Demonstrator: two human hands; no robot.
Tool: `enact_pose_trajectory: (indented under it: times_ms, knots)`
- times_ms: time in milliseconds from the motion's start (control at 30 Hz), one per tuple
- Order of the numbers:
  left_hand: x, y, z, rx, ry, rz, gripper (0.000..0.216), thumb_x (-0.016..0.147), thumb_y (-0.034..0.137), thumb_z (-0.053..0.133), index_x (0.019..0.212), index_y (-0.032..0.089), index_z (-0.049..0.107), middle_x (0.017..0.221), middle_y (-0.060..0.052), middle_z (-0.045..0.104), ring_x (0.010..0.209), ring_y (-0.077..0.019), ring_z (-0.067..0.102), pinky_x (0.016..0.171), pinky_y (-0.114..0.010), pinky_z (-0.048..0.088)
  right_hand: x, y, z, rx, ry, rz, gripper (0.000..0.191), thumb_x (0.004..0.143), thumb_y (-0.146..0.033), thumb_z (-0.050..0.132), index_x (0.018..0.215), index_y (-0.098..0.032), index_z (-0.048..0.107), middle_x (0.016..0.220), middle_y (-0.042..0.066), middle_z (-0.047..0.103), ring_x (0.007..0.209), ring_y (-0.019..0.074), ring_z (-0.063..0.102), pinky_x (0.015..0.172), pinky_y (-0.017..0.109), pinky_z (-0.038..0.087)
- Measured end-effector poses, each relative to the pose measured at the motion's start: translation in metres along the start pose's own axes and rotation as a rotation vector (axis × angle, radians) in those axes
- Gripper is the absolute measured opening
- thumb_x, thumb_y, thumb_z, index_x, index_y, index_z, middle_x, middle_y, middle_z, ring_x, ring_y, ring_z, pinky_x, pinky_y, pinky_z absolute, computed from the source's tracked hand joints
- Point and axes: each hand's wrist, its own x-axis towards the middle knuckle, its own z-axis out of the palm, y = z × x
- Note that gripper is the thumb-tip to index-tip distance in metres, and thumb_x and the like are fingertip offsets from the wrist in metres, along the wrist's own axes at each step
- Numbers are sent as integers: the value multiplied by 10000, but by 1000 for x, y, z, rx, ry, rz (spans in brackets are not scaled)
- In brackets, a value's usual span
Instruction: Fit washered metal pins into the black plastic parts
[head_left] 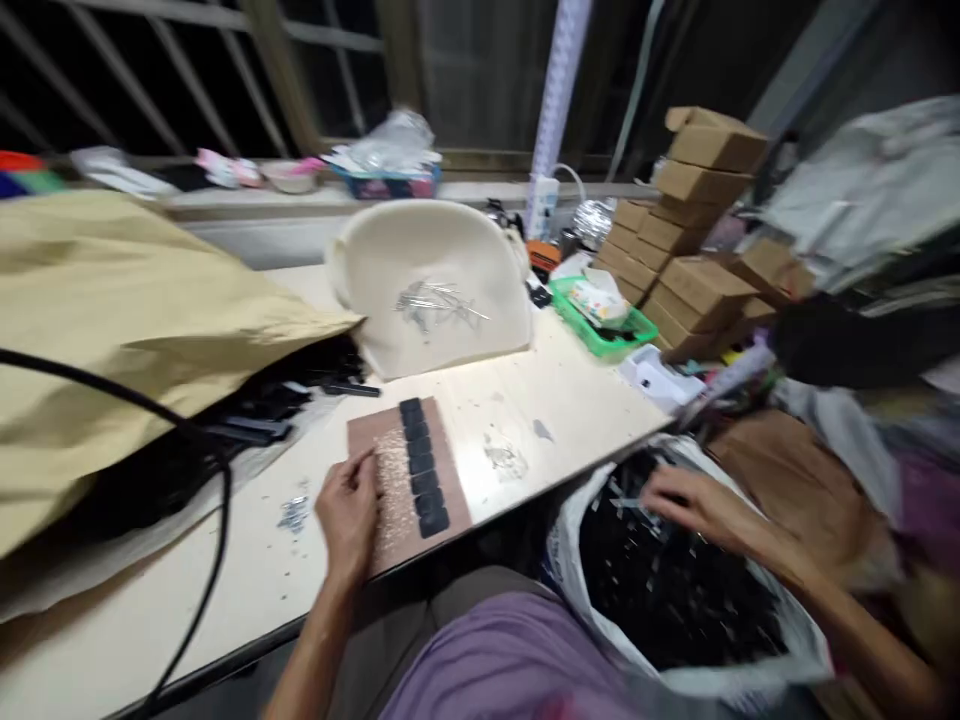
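Hands at board and bag.
We see the left hand point(349, 510) curled beside the black pieces point(422, 463) on the brown board point(448, 440), the right hand point(686, 500) over the bag point(571, 570); whether either grasps anything, we cannot tell.

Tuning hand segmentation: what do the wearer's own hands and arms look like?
Left hand and right hand: ungloved. Both forearms bare, tapering toward slim wrists; no sleeves, watches or cables visible. Blur may hide rings. Purple creased-fabric top on the torso.
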Motion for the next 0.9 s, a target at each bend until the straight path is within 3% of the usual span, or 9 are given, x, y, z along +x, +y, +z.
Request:
enact_pose_trajectory:
  times_ms: [67,133,300,400,500,600,667,767,900]
  knots:
    - [-3,6,6,-32,-55,19,392,821,426,475,1038,162,666,877,-48,650,567,-130,559,600,-267,466,-26,34,31,-142,80,100,310,852,-518,499,1019,-309,655,1021,55,646,855,200,616,757,327,463]
    - [-3,8,2,-24,-59,20,395,829,430,465,1046,164,661,911,-52,646,558,-129,556,596,-274,472,-27,48,60,-275,208,189,416,842,-565,479,1097,-274,633,1151,89,604,1034,256,568,896,429,408]
    - [-2,24,-23,136,103,89,408,816,436,504,1097,182,657,831,-32,624,652,-163,576,780,-351,491,14,20,102,-366,240,402,531,915,-492,381,1352,-193,412,1401,135,401,1281,289,355,1011,570,258]
    - [-23,67,-38,-105,-31,27,460,806,483,526,1171,218,612,940,-36,656,768,-190,628,815,-366,513,14,12,123,-395,249,469,518,918,-477,378,1363,-212,397,1423,121,375,1324,301,283,1020,597,225]
    - [-60,123,-61,-399,-80,27,467,819,506,516,1201,247,589,1074,-41,664,927,-239,641,894,-420,503,-7,13,138,-395,354,454,479,929,-442,346,1345,-216,421,1387,110,429,1313,297,314,1018,590,255]
    - [-85,158,-82,-745,12,149,504,782,598,505,1161,285,618,1094,-61,668,1020,-302,614,879,-459,518,-14,25,137,-345,592,360,412,927,-401,331,1285,-260,479,1305,87,513,1229,288,440,989,569,327]
    - [-88,160,-90,-842,62,196,517,762,645,487,1133,317,633,1085,-50,674,1051,-311,599,872,-463,524,0,27,126,-296,772,242,405,899,-422,398,1261,-272,499,1254,87,545,1139,286,519,991,542,349]
    - [-76,138,-93,-831,105,139,514,762,629,507,1121,289,647,1066,-59,680,1033,-308,604,864,-456,524,40,5,96,-205,906,51,359,861,-384,499,1198,-271,550,1174,77,590,1064,274,562,983,491,383]
    - [-57,93,-85,-715,49,-105,520,825,546,497,1191,191,601,1047,-106,670,905,-242,637,816,-383,529,123,-64,59,16,857,-172,266,872,-265,517,1129,-251,580,1036,61,629,949,214,601,899,384,459]
